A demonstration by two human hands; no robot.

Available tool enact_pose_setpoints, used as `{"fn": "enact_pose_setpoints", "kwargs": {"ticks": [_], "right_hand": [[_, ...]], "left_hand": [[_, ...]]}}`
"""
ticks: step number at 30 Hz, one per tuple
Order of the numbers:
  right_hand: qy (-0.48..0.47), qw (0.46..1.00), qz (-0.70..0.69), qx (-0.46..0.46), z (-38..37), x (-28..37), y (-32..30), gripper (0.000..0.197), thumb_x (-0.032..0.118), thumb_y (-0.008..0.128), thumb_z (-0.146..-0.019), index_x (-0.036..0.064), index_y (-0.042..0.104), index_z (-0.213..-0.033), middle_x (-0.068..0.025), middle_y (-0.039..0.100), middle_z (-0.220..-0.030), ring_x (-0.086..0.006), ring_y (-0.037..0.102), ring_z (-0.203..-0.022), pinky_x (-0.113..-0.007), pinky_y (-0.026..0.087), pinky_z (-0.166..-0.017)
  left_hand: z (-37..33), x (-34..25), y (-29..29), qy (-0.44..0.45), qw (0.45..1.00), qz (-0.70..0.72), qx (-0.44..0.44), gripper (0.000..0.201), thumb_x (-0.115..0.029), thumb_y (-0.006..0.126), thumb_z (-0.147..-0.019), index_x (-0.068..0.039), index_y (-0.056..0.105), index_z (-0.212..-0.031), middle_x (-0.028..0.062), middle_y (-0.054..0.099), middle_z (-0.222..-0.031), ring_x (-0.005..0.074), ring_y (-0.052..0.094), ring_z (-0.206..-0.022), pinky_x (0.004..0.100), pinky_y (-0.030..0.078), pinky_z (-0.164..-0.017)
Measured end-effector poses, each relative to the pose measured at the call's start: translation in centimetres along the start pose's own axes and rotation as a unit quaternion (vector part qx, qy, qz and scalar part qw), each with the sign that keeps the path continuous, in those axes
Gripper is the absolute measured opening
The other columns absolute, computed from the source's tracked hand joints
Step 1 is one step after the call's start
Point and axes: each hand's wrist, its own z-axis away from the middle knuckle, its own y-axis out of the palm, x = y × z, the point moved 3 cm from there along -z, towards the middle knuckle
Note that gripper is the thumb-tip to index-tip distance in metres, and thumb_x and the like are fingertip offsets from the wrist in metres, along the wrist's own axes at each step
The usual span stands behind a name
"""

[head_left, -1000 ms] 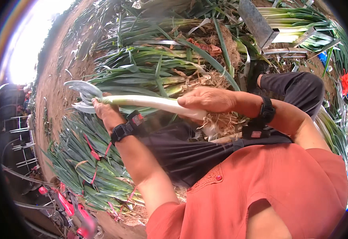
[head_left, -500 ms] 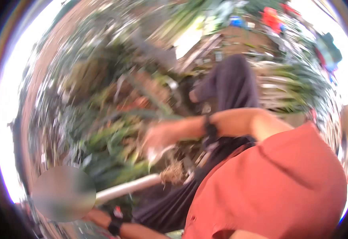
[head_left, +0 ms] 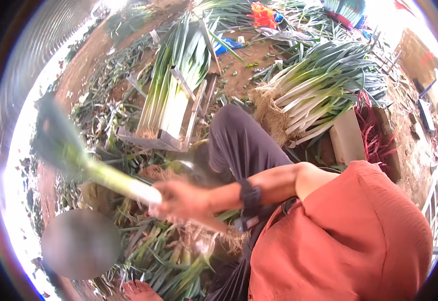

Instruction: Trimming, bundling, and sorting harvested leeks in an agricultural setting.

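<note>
My right hand (head_left: 181, 198) is closed around a leek (head_left: 114, 179), seen across the middle left. Its green leaves fan out, blurred, to the upper left, while the white shank runs into my fist. Pale roots (head_left: 236, 241) show beyond the hand, by my thigh; blur hides whether they belong to this leek. At the lower edge lies my left hand (head_left: 141, 292), fingers stretched out and apart from the leek; only part of it shows. Beneath my right hand is a heap of leek leaves and trimmings (head_left: 174, 251).
A wooden frame (head_left: 154, 143) holds upright leeks beyond my knee. A large pile of leeks (head_left: 319, 95) with roots lies to the right, beside a box (head_left: 349, 135) with red strands. Leaf scraps (head_left: 108, 100) litter the ground. A round blurred patch hides the lower left.
The view has turned and sharpened. Earlier, a white leek shank lay near my left hand, with my right hand apart above it. Now my right hand grips a leek, and my left is lower.
</note>
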Motion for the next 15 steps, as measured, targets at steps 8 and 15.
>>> {"fn": "enact_pose_setpoints", "kwargs": {"ticks": [8, 15], "right_hand": [[-0.138, 0.857, -0.004, -0.496, -0.5, 6.0, -24.9, 0.019, 0.018, 0.057, -0.086, -0.0008, 0.053, -0.083, -0.0059, 0.052, -0.059, -0.0127, 0.046, -0.040, -0.027, 0.041, -0.034], [0.068, 0.854, 0.275, -0.436, 0.6, 2.7, -42.2, 0.030, 0.030, 0.057, -0.082, 0.0032, 0.058, -0.070, -0.0053, 0.052, -0.055, -0.0163, 0.056, -0.050, -0.028, 0.043, -0.043]], "left_hand": [[2.2, 1.2, 1.8, 0.055, 0.929, -0.210, -0.298, 0.046, -0.037, 0.029, -0.094, -0.004, 0.042, -0.122, 0.0150, 0.051, -0.112, 0.0325, 0.046, -0.105, 0.0458, 0.036, -0.093], [2.9, 0.7, 1.0, 0.073, 0.930, -0.170, -0.318, 0.049, -0.038, 0.042, -0.089, -0.010, 0.039, -0.130, 0.0060, 0.048, -0.113, 0.0212, 0.048, -0.097, 0.0319, 0.040, -0.087]]}}
